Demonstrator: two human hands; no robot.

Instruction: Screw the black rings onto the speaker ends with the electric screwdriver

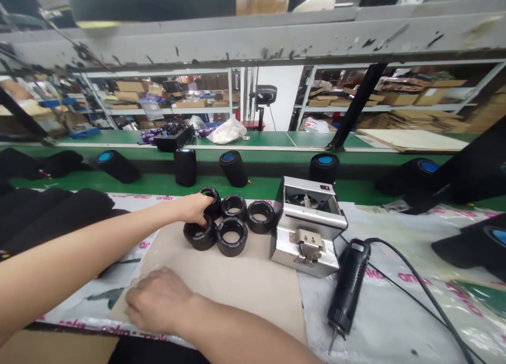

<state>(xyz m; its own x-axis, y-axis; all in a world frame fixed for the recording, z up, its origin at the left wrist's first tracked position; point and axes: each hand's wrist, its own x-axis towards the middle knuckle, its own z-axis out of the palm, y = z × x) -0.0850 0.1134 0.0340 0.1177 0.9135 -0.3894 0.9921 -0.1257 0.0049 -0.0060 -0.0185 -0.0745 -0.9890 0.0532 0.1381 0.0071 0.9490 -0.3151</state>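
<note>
My left hand [194, 208] reaches across to a group of black plastic rings, its fingers closed on the wall of the rear-left ring [214, 208]. Its thumb dips toward the front-left ring [200, 238]. Beside these stand more rings of the same kind, one at front centre [232, 237] and one at the right [261, 218]. Near the table edge my right hand [160, 299] rests over the brown cardboard sheet [256, 285]. It looks slightly blurred, with curled fingers, and whatever it may hold is hidden.
A metal screw feeder [306, 221] stands right of the rings. Beside it lies a black electric screwdriver [348, 285] with a trailing cable. Black cylindrical speakers, one at centre [233, 169], line the green conveyor [269, 187]. Black fabric-like pieces [75, 221] lie at left.
</note>
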